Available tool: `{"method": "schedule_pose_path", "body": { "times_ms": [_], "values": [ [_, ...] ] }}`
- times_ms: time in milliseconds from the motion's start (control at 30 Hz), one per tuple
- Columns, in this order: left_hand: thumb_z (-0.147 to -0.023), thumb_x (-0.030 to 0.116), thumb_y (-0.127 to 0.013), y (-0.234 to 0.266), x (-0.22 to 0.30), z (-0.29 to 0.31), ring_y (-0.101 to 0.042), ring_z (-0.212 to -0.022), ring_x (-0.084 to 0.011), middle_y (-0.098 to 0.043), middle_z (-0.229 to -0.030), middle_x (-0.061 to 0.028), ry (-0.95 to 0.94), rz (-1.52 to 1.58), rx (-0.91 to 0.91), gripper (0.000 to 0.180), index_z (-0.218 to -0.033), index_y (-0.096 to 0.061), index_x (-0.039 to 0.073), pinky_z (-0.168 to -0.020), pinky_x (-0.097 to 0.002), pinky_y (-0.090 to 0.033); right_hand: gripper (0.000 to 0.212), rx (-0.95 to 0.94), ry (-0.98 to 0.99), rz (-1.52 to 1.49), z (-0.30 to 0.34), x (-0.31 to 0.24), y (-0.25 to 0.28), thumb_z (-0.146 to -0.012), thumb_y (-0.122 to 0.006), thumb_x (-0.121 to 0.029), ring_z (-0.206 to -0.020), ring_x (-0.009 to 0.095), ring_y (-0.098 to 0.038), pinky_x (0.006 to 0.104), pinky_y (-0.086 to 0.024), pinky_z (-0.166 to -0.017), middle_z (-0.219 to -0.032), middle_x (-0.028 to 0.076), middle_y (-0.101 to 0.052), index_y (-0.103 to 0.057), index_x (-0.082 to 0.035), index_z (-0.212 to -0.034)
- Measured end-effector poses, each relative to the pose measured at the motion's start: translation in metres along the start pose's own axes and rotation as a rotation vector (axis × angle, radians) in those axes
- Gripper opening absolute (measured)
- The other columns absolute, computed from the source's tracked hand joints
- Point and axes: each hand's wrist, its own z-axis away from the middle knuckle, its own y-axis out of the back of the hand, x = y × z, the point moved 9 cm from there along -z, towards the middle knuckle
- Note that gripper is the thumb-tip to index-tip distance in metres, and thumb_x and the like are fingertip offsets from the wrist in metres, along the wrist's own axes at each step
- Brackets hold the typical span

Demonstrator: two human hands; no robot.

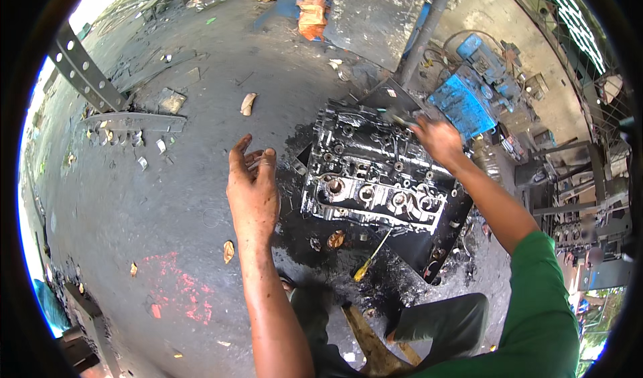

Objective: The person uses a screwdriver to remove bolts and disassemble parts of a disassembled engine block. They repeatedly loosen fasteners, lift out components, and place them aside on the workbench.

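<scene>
An oily metal engine cylinder head (382, 194) lies on a dark flat tray (405, 252) on the floor in front of me. Over its far right corner, my right hand (439, 140) is closed around a slim brush-like tool (400, 119); its far end is too small to make out. My left hand (254, 189) hangs in the air left of the cylinder head, fingers apart and slightly curled, with nothing in it. A screwdriver (362, 271) with a yellow handle rests at the near edge, its shaft pointing toward the cylinder head.
Blue machinery (463, 102) stands at the far right beside a slanting metal post (429, 29). At the left is a perforated steel upright (84, 70) on a flat base. Dry leaves and scraps lie about the stained floor (181, 204). A wooden piece (372, 344) shows between my legs.
</scene>
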Motion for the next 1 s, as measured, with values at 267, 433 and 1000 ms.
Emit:
{"method": "schedule_pose_path", "body": {
  "times_ms": [267,433,1000],
  "values": [
    [-0.095,0.023,-0.060,-0.009,0.000,-0.002,-0.065,-0.106,-0.0285,-0.066,-0.112,-0.0215,-0.001,0.034,-0.017,0.045,-0.134,-0.048,0.004,-0.090,-0.0372,-0.051,0.037,0.198,0.045,-0.159,-0.008,-0.012,-0.006,-0.097,-0.052,-0.044,-0.065,0.037,-0.066,0.0462,-0.052,-0.057,-0.070,0.018,-0.065,-0.060,-0.008,-0.099],
    [-0.095,0.023,-0.060,-0.009,0.006,0.006,-0.065,-0.105,-0.0289,-0.066,-0.112,-0.0211,-0.007,0.027,-0.004,0.045,-0.134,-0.048,0.004,-0.090,-0.0376,-0.051,0.039,0.100,0.147,-0.239,-0.029,-0.092,0.034,-0.100,-0.045,-0.045,-0.074,0.037,-0.067,0.0463,-0.054,-0.067,-0.075,0.018,-0.066,-0.059,-0.008,-0.104],
    [-0.091,0.030,-0.063,-0.048,0.012,0.009,-0.058,-0.092,-0.0200,-0.066,-0.104,-0.0144,-0.047,0.106,-0.040,0.054,-0.134,-0.050,-0.001,-0.084,-0.0317,-0.045,0.038,0.138,0.109,-0.344,-0.006,-0.064,0.012,-0.099,-0.048,-0.043,-0.078,0.038,-0.068,0.0468,-0.054,-0.070,-0.080,0.017,-0.069,-0.062,-0.007,-0.102]
  ]
}}
